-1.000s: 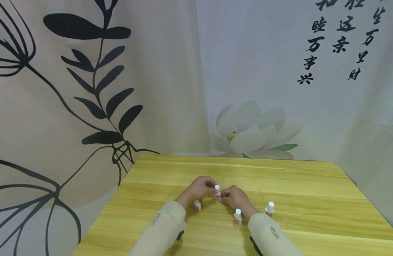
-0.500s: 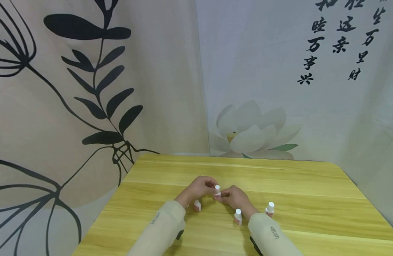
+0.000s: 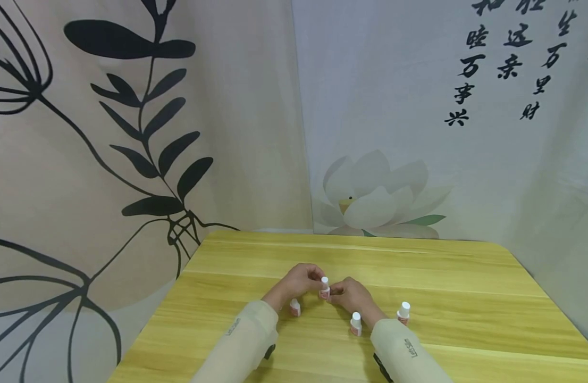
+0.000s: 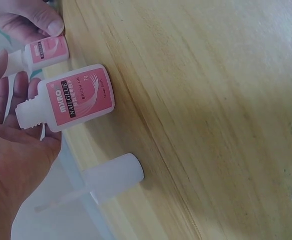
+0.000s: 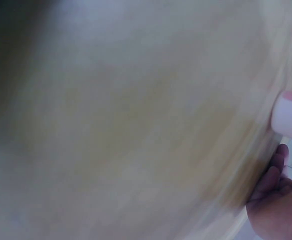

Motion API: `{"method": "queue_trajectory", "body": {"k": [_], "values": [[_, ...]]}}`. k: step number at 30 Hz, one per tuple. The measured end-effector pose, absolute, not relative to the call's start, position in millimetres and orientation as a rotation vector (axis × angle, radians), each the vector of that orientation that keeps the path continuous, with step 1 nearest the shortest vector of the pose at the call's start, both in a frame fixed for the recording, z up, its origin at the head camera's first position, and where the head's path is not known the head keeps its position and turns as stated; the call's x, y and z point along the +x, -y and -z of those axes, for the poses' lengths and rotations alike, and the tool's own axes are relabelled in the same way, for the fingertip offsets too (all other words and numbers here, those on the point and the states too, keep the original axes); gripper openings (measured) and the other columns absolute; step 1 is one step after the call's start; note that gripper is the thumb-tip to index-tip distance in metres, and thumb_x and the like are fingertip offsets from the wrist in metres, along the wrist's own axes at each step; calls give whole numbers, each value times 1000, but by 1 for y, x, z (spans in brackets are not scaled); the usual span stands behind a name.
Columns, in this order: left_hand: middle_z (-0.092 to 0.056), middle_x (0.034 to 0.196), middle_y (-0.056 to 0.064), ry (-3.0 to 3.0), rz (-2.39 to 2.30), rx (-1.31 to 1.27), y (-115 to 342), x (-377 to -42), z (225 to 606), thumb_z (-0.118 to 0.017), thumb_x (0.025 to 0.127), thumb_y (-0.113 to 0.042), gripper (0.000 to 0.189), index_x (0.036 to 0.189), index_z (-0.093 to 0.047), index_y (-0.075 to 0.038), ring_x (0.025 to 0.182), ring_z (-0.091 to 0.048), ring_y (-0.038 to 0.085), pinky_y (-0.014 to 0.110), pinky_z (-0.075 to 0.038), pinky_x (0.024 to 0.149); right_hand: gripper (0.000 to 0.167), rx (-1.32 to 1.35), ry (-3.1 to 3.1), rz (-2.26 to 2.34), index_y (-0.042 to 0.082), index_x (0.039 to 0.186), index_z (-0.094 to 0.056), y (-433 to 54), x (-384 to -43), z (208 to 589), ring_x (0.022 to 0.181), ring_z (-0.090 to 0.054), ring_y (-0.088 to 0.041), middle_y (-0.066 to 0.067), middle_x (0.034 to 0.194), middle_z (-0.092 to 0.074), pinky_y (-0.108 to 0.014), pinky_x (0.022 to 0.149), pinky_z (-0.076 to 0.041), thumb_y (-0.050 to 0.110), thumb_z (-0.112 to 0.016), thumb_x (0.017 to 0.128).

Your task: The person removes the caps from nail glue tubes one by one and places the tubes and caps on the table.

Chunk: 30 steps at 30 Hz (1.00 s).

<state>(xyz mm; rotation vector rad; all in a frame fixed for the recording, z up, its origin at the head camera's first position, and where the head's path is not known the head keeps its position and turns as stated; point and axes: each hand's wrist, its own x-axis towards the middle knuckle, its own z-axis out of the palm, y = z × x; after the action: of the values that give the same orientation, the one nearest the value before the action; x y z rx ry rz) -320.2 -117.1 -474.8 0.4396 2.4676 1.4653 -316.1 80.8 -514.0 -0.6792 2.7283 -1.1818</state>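
A small white nail glue bottle [image 3: 325, 290] with a pink label stands between my two hands, its white cap on top. My left hand [image 3: 301, 280] pinches it near the cap. My right hand [image 3: 352, 296] holds it low on the other side; the right thumb [image 4: 53, 25] touches its base in the left wrist view. Close to my left wrist stands an uncapped nail glue bottle [image 4: 80, 97], threaded neck bare. Beside that, a white brush cap [image 4: 115, 177] stands upside down, brush pointing up. In the right wrist view, my right hand [image 5: 281, 205] is partly cut off.
Two more capped bottles stand on the wooden table [image 3: 466, 298]: one bottle [image 3: 355, 324] just left of my right forearm, another bottle [image 3: 403, 313] to its right. A pale wall hanging [image 3: 255, 133] is behind the table. The right wrist view is blurred.
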Motion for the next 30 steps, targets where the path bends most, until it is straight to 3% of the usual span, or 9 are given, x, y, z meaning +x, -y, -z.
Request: {"method": "queue_trajectory", "body": {"k": [12,22,30], "values": [[-65,96,0,-2475,-1457,458,120,-317,470,-75,89,-16,20,107,-69,-12,91,-57,16,39,-46,88,9,-677,-2736,1166,22,97,-80,-81,-317,514,82,-59,-10,9,92,-74,-36,74,-47,23,-75,89],[-66,95,-2,-2469,-1476,466,120,-318,473,-72,91,-15,10,100,-71,-13,90,-58,14,37,-46,87,10,-649,-2721,1171,23,98,-80,-80,-315,512,88,-61,-12,8,96,-74,-39,78,-48,22,-75,89],[-66,95,-2,-2468,-1478,456,118,-318,475,-75,90,-18,13,101,-70,-12,92,-58,15,41,-45,90,11,-665,-2726,1175,21,98,-80,-80,-315,512,89,-62,-12,7,96,-75,-39,78,-48,22,-74,90]]}}
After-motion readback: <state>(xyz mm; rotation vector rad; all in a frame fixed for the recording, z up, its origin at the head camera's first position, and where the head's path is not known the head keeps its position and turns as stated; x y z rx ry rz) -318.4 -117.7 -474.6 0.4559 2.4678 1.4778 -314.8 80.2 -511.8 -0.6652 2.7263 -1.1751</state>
